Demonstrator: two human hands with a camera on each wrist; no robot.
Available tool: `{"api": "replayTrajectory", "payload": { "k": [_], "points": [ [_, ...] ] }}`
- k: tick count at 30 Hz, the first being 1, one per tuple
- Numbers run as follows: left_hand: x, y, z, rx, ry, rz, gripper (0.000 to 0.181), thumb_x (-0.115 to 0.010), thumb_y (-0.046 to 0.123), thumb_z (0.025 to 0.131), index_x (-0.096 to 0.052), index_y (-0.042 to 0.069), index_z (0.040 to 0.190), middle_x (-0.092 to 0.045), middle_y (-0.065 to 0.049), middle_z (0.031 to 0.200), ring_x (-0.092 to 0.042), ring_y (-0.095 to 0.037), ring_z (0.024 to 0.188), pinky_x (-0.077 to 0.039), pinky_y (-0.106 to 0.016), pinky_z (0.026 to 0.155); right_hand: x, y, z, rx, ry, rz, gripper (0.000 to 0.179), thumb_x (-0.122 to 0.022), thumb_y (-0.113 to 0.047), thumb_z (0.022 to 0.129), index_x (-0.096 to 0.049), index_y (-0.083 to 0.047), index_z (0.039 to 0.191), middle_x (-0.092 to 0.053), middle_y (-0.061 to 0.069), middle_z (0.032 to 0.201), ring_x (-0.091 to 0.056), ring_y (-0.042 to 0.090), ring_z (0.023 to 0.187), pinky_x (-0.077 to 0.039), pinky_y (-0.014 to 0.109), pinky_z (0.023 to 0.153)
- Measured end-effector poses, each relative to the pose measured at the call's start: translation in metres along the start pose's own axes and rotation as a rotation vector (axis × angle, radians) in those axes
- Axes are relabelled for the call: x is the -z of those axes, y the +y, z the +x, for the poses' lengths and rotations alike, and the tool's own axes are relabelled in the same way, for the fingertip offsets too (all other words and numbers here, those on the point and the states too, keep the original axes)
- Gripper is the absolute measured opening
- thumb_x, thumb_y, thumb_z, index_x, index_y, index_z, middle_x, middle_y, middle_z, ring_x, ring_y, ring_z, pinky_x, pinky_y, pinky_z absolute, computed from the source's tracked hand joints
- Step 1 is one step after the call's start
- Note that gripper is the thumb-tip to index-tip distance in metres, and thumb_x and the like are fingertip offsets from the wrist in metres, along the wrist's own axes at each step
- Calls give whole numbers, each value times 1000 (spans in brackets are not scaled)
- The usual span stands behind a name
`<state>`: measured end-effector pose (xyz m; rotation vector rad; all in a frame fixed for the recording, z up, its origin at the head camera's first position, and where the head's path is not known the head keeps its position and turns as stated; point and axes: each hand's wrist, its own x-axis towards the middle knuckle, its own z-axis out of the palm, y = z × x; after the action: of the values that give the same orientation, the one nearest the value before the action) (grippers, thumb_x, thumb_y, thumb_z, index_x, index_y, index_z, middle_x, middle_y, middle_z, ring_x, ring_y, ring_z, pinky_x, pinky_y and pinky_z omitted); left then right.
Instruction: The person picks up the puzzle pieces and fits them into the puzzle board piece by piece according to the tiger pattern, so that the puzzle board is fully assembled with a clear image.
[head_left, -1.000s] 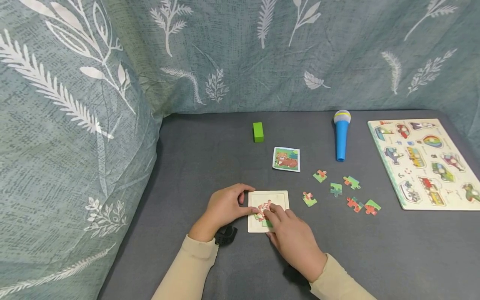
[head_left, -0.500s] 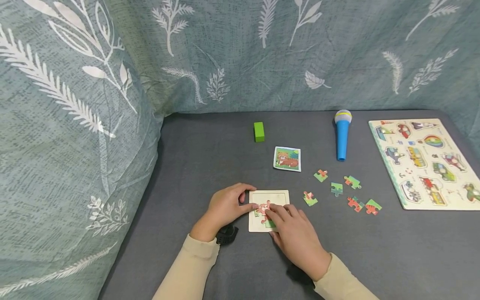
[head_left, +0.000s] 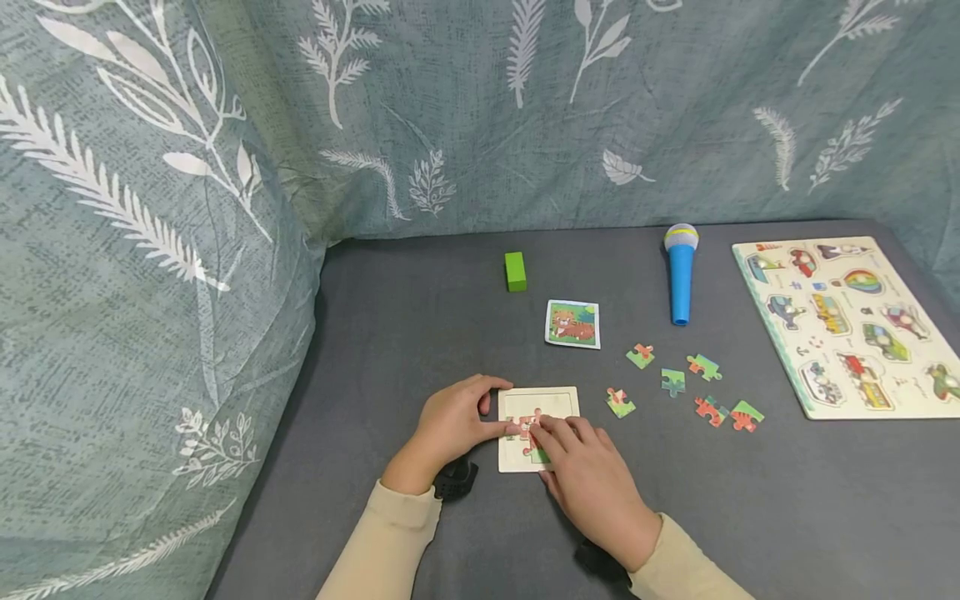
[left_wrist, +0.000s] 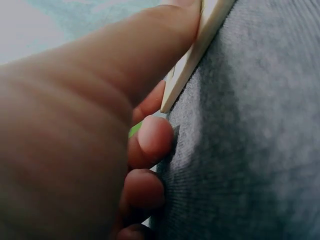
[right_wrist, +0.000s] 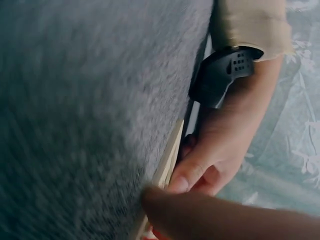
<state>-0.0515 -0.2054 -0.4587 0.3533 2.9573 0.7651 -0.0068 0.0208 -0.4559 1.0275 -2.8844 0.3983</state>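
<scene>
A square wooden puzzle tray (head_left: 540, 397) lies on the dark table in front of me, with some red-and-green jigsaw pieces (head_left: 527, 427) inside its frame. My left hand (head_left: 455, 419) holds the tray on its left side, thumb over the pieces and index finger at the far left corner. In the left wrist view its other fingers (left_wrist: 155, 141) curl beside the tray's edge. My right hand (head_left: 591, 473) rests fingertips on the pieces from the right, its thumb at the near edge. It hides the tray's lower right part.
Several loose jigsaw pieces (head_left: 672, 382) lie right of the tray. Beyond it are a tiger picture card (head_left: 573, 324), a green block (head_left: 515, 272) and a blue toy microphone (head_left: 680, 279). A vehicle puzzle board (head_left: 847, 333) lies at right; a leaf-patterned cloth (head_left: 480, 117) hangs behind.
My right hand has shifted slightly rightward over the tray, showing more of a red-and-green piece under its fingers. My left hand stays at the tray. The head view has tilted slightly.
</scene>
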Motion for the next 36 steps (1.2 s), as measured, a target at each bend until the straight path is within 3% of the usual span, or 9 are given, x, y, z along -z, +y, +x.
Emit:
{"api": "replayTrajectory", "payload": {
  "k": [7, 16, 20, 24, 26, 29, 32, 36],
  "points": [
    [-1, -1, 0, -18, 9, 12, 58, -93, 45, 79, -73, 18, 127, -46, 9, 76, -38, -6, 60, -30, -26, 56, 4, -1, 1, 28, -4, -63, 59, -83, -35, 92, -64, -8, 141, -58, 9, 141, -56, 30, 120, -49, 46, 90],
    [0, -1, -1, -15, 0, -11, 56, -92, 45, 81, -73, 18, 127, -46, 9, 77, -38, -7, 60, -30, -26, 57, 3, -7, 2, -13, 4, -15, 55, -87, -29, 89, -69, -5, 135, -62, 10, 130, -56, 30, 120, -49, 48, 95],
    [1, -2, -2, -32, -10, -7, 58, -92, 46, 80, -73, 18, 128, -46, 9, 77, -38, -7, 60, -31, -26, 57, 4, -4, 1, 1, 35, -17, 47, -90, -27, 85, -75, -10, 127, -66, 6, 124, -57, 28, 117, -48, 46, 92],
    [2, -1, -1, -41, -25, -15, 60, -91, 47, 80, -72, 19, 130, -46, 9, 78, -38, -7, 60, -31, -26, 57, 9, 8, 0, 7, 111, 51, 33, -92, -22, 83, -81, -16, 114, -69, 2, 116, -60, 26, 111, -49, 46, 87],
    [2, 0, 1, -35, -31, -27, 59, -90, 47, 82, -72, 19, 131, -46, 9, 79, -38, -7, 60, -31, -26, 58, 15, 22, 0, -31, 173, 88, 29, -92, -18, 83, -82, -14, 109, -70, 3, 112, -62, 27, 107, -49, 48, 83],
    [1, 1, 2, -19, -35, -45, 54, -87, 45, 86, -72, 19, 132, -47, 8, 79, -38, -8, 60, -31, -26, 58, 26, 50, -1, -154, 236, 126, 32, -93, -14, 82, -80, -8, 111, -70, 9, 110, -63, 32, 101, -50, 51, 81],
    [1, -1, 1, -1, -32, -67, 47, -84, 40, 91, -72, 19, 131, -47, 9, 79, -38, -8, 59, -31, -27, 58, 32, 76, -3, -269, 221, 155, 41, -94, -9, 79, -77, 0, 116, -67, 16, 108, -62, 38, 96, -51, 52, 79],
    [1, -2, -2, 15, -25, -79, 41, -82, 38, 94, -72, 19, 130, -47, 9, 78, -38, -9, 58, -31, -28, 58, 29, 91, -3, -327, 157, 268, 41, -91, -4, 81, -75, 3, 119, -65, 14, 99, -60, 35, 92, -51, 49, 76]
  ]
}}
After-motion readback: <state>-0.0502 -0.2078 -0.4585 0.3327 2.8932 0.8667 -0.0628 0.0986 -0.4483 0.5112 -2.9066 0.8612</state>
